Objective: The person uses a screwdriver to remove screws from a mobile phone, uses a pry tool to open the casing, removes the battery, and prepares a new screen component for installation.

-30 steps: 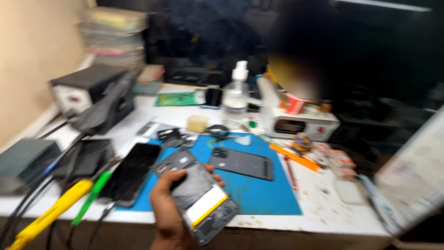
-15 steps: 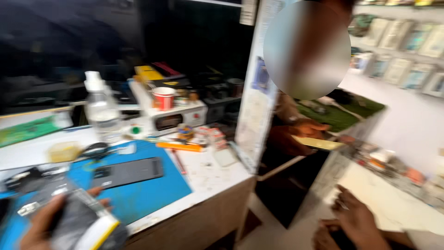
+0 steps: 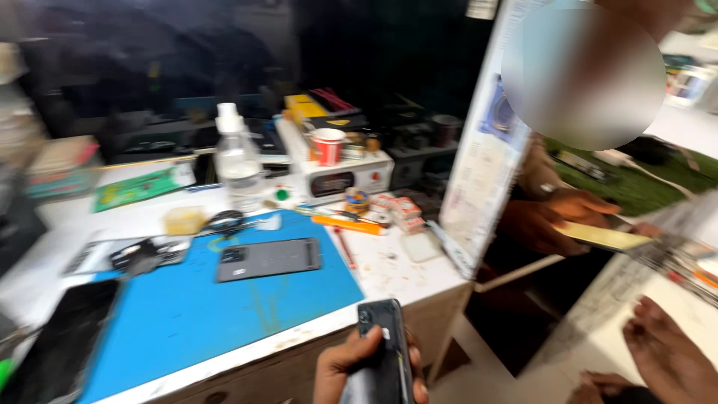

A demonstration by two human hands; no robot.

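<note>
My left hand (image 3: 351,370) is at the bottom centre, just off the bench's front edge. It grips a dark phone (image 3: 381,352) held upright, back side and camera corner facing me, thumb on its left edge. My right hand (image 3: 668,353) hovers at the lower right over a white counter, fingers spread and holding nothing. On the blue work mat (image 3: 187,314) lies a grey phone back panel (image 3: 269,259). Another black phone (image 3: 63,340) lies at the mat's left edge.
A person stands at the right behind a white partition (image 3: 482,172), their hand (image 3: 557,217) holding a flat yellowish item (image 3: 602,236). On the bench are a clear bottle (image 3: 238,163), a white machine (image 3: 340,176) with a red cup, orange tools, small boxes and a green board.
The view has swung right from the bench toward the partition and the person. The phone in my left hand has turned from lying open-faced to upright and edge-on. My right hand has come into view.
</note>
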